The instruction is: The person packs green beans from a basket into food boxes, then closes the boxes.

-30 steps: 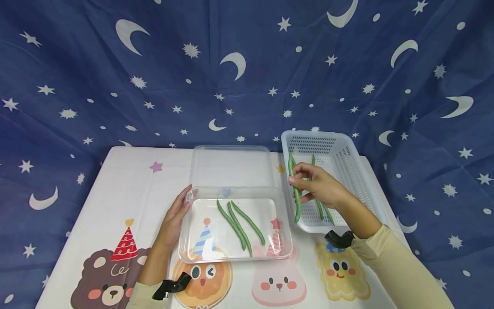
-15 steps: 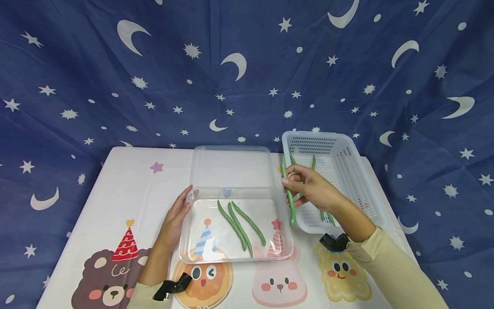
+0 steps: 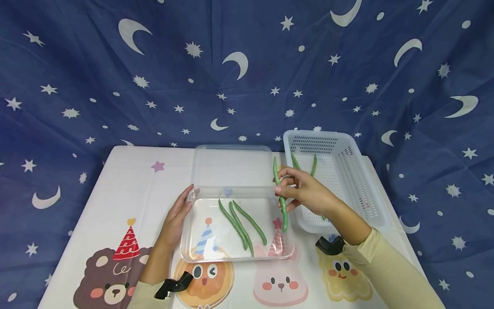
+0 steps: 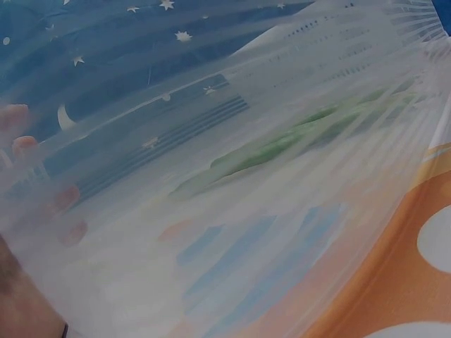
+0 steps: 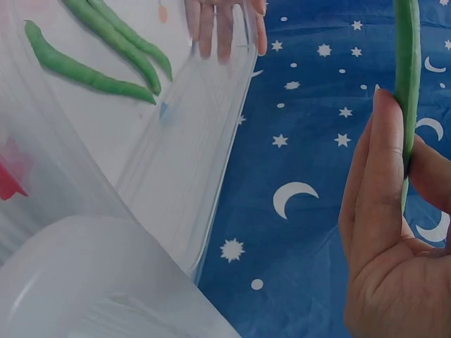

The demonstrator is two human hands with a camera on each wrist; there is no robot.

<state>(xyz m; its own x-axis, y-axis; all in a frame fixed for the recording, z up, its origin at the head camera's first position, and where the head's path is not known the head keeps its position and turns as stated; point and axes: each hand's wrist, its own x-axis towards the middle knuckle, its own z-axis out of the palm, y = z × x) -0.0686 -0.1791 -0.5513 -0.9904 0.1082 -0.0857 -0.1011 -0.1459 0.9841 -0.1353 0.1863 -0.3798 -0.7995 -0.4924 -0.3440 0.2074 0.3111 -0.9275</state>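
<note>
A green bean (image 3: 283, 210) is pinched between the thumb and fingers of my right hand (image 3: 306, 191), above the right side of a clear plastic box (image 3: 239, 259). In the right wrist view the same bean (image 5: 407, 56) stands upright in the fingertips. Inside the box lie 3 more green beans (image 3: 251, 223). My left hand (image 3: 175, 219) grips the box's left end near its far corner; its fingers (image 5: 206, 32) show through the plastic in the right wrist view. The left wrist view looks through the hazy box wall, with beans (image 4: 275, 144) blurred behind it.
At the right stands a pale plastic basket (image 3: 364, 189) with slotted walls, holding a few green beans (image 3: 314, 165) partly hidden by my right hand. A clear rectangular lid-like piece (image 3: 231, 165) lies behind the box. A starry blue cloth (image 3: 247, 77) hangs behind the table (image 3: 127, 180).
My right hand has carried the bean leftward from over the basket to over the box's right side. The left hand and the box stay in place.
</note>
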